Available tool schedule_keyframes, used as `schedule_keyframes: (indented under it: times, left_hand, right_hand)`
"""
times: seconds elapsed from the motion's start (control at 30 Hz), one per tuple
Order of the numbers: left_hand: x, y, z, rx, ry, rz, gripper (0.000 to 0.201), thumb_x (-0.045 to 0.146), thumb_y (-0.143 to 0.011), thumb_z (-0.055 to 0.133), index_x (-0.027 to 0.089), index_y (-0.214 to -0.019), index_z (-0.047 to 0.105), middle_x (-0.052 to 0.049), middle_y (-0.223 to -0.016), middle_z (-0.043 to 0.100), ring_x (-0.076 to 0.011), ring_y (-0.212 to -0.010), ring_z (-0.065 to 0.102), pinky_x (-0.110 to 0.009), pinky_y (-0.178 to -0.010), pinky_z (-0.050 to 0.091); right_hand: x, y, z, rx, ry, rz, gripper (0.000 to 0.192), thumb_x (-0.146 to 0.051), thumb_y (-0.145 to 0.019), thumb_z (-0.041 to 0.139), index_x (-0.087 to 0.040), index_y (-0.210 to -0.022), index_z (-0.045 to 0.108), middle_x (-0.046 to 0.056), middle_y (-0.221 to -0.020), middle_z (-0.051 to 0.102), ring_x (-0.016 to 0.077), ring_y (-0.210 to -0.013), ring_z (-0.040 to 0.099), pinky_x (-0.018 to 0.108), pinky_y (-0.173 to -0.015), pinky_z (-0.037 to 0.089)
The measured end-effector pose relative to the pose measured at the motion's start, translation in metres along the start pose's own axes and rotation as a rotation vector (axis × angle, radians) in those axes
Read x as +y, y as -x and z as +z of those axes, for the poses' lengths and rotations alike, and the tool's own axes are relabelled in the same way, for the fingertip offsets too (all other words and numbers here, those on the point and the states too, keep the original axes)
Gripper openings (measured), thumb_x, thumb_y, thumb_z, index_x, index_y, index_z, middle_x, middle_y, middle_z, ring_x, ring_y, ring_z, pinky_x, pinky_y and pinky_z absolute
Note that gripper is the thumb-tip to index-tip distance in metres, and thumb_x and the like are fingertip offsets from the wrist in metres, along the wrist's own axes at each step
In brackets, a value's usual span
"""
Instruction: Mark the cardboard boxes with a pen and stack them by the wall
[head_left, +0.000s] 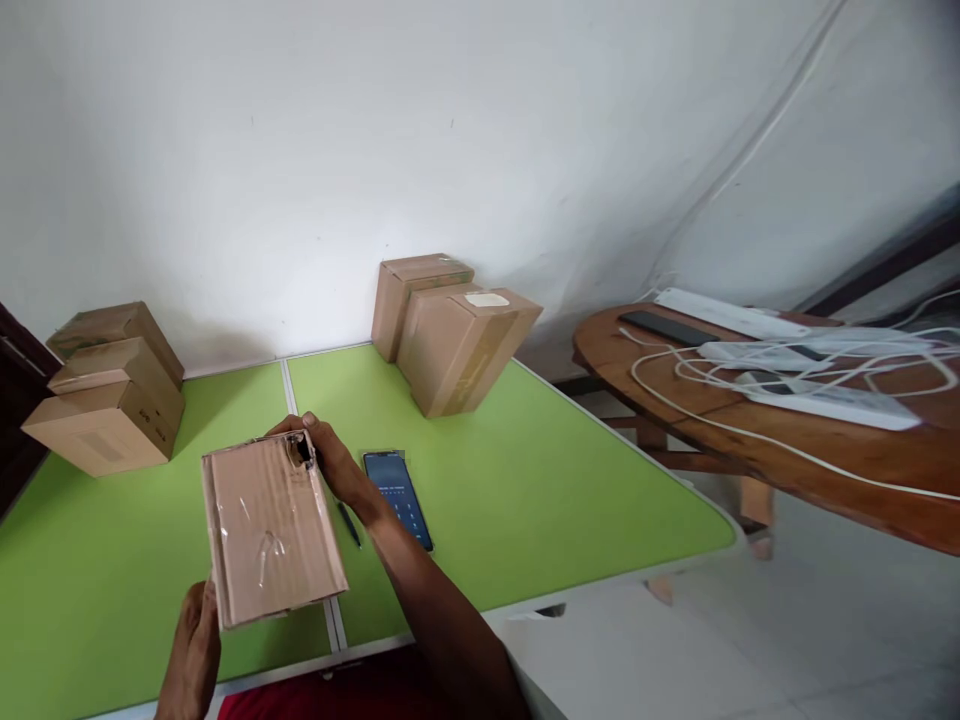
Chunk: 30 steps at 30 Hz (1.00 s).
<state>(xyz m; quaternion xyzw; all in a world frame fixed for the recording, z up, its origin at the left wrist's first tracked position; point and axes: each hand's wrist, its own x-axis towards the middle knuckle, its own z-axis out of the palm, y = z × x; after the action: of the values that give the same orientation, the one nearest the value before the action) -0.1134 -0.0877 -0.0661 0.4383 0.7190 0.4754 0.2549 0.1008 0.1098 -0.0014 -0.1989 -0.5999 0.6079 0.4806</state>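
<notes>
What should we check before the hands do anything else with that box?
1. Left hand grips the near corner of the box: ok.
2. Right hand grips the far, torn corner: ok.
3. Box lifted off the green table: cannot tell.
4. Phone lies flat beside the box, not under it: ok.
5. Pen lies close under the right wrist, easy to knock: not ok.
6. Box closed, clear tape on top: ok.
</notes>
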Motion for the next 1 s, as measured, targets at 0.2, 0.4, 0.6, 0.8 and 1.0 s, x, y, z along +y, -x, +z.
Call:
schedule_keyframes:
  times: [0.2, 0.4, 0.6, 0.8, 1.0]
  left_hand:
    - [0.053, 0.001, -0.001, 0.136, 0.125, 0.080, 0.086, 0.093, -0.096, 0.049, 0.032, -0.153, 0.067, -0.013, -0.159, 0.070, -0.0436, -0.142, 0.069, -0.061, -0.107, 0.066]
    - [0.086, -0.014, -0.003, -0.067, 0.279, 0.197, 0.100, 0.084, -0.084, 0.077, 0.035, -0.169, 0.057, -0.007, -0.179, 0.052, -0.0458, -0.173, 0.035, -0.058, -0.140, 0.036]
    - [0.126, -0.034, 0.002, -0.123, 0.205, 0.120, 0.089, 0.068, -0.075, 0.095, 0.030, -0.151, 0.068, -0.015, -0.156, 0.070, -0.0432, -0.141, 0.069, -0.051, -0.109, 0.066]
    - [0.127, -0.024, 0.009, -0.004, 0.172, 0.079, 0.078, 0.073, -0.073, 0.095, 0.025, -0.129, 0.069, -0.011, -0.121, 0.078, -0.0345, -0.108, 0.079, -0.041, -0.083, 0.070]
    - [0.136, -0.008, 0.018, 0.056, 0.097, 0.115, 0.080, 0.077, -0.069, 0.093, 0.024, -0.126, 0.072, -0.015, -0.133, 0.079, -0.0352, -0.113, 0.079, -0.045, -0.090, 0.070]
  right_hand:
    - [0.003, 0.003, 0.021, 0.020, 0.098, 0.001, 0.088, -0.098, -0.102, 0.036, -0.022, -0.090, 0.078, 0.007, -0.092, 0.074, 0.0264, -0.099, 0.069, 0.041, -0.098, 0.055]
    - [-0.006, 0.019, 0.017, 0.064, 0.172, -0.020, 0.077, -0.089, -0.108, 0.040, -0.023, -0.093, 0.078, 0.005, -0.093, 0.074, 0.0257, -0.096, 0.068, 0.040, -0.097, 0.053]
    - [-0.010, 0.017, 0.019, 0.026, 0.112, -0.080, 0.074, -0.088, -0.107, 0.045, -0.024, -0.101, 0.082, 0.008, -0.112, 0.081, 0.0290, -0.116, 0.074, 0.044, -0.112, 0.052]
    - [-0.029, 0.041, 0.035, 0.131, 0.160, -0.115, 0.073, -0.090, -0.107, 0.045, -0.028, -0.129, 0.077, 0.010, -0.142, 0.074, 0.0290, -0.142, 0.066, 0.044, -0.123, 0.049]
    - [-0.062, 0.080, 0.038, 0.149, 0.250, -0.056, 0.036, -0.046, -0.110, 0.068, -0.029, -0.141, 0.072, 0.007, -0.148, 0.076, 0.0256, -0.140, 0.069, 0.042, -0.122, 0.052]
